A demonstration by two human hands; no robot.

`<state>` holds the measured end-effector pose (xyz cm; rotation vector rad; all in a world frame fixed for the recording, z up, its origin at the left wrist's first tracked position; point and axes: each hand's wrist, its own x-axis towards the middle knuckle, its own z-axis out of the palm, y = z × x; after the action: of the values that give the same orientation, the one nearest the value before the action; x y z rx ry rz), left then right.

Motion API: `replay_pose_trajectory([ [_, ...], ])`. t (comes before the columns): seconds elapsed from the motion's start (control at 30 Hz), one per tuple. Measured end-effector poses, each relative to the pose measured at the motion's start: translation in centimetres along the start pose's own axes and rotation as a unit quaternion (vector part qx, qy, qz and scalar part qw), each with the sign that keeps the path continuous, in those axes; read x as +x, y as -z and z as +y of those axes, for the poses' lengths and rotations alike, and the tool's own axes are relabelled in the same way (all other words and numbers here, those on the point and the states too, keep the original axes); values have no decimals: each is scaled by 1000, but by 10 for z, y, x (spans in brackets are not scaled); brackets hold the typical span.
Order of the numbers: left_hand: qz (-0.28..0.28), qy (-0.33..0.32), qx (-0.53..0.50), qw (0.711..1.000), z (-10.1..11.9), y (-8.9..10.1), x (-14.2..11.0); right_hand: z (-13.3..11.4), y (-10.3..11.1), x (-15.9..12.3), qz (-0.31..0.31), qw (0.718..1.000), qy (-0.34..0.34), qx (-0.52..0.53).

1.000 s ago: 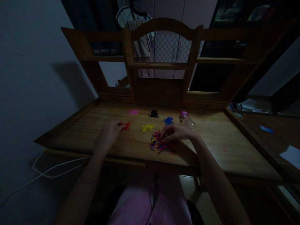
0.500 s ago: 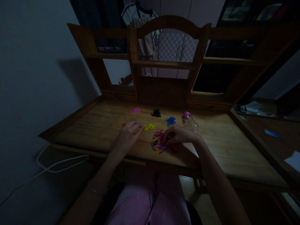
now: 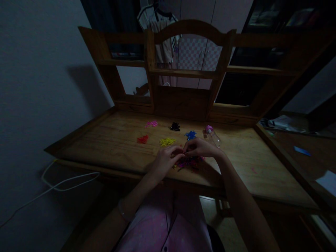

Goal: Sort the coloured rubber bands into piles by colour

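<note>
My left hand (image 3: pixel 168 159) and my right hand (image 3: pixel 201 147) meet fingertip to fingertip over a mixed pile (image 3: pixel 190 163) of small, thin, looped pieces in many colours. Fingers are pinched on both hands; whatever lies between them is hidden or too small to name. Behind the hands are single-colour heaps of the same kind of piece: a yellow heap (image 3: pixel 167 141), a blue heap (image 3: pixel 190 135), a black heap (image 3: pixel 174 126), a pink heap (image 3: pixel 151 124) and a red heap (image 3: pixel 142 139). In the dim light I cannot make out the pieces' exact kind.
A clear bottle with a pink cap (image 3: pixel 213 135) lies on the wooden desk (image 3: pixel 252 157) beyond my right hand. An open wooden shelf unit (image 3: pixel 181 73) rises at the back. A white cable (image 3: pixel 73 180) hangs off the left front.
My left hand has moved right, from beside the yellow heap to my right hand, uncovering the red heap. My right hand has lifted slightly off the mixed pile.
</note>
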<state>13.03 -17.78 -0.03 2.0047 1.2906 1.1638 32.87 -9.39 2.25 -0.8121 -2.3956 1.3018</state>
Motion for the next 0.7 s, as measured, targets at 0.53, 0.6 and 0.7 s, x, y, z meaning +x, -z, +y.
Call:
replay_pose_trajectory([
  [0.53,66,112,-125,984,-26,23,5,-3,5,-1,49,998,-22,-21],
  [0.6,106,113,-74,985,-38,42,4,-2,4,0,46,998,-26,-19],
  [0.7,168,132,23,977,-66,78,5,1,4,1,43,999,-26,-19],
])
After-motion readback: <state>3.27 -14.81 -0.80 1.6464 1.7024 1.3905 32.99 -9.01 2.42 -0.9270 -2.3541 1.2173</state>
